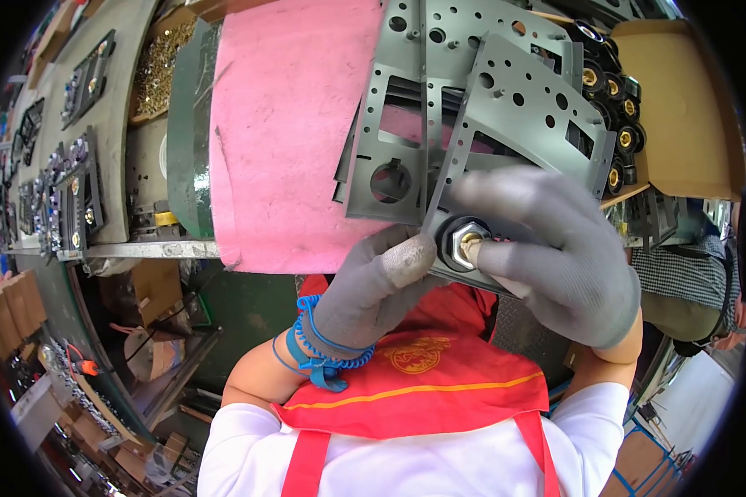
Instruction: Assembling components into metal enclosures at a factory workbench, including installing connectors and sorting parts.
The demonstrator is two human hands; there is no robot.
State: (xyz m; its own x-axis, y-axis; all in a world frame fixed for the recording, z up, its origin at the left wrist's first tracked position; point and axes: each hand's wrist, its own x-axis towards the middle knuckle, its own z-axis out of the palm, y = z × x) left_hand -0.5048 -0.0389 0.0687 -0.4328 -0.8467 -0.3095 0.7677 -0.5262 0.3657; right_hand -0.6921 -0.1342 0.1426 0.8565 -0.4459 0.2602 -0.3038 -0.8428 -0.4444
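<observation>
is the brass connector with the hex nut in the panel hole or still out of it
In. The brass connector and its hex nut sit in the grey metal panel, held between the left hand and right hand. How tight: cannot tell.

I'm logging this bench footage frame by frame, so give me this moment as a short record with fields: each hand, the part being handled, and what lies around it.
left hand: grey-gloved left hand grips the lower edge of the grey metal plate, thumb beside the nut; blue coiled wrist strap
right hand: grey-gloved right hand, fingertips on the brass-centred hex nut
part: perforated plate, held up close to the camera
beneath: pink foam pad
right of plate: cardboard box with black and brass fittings
left: shelf of similar plates
</observation>
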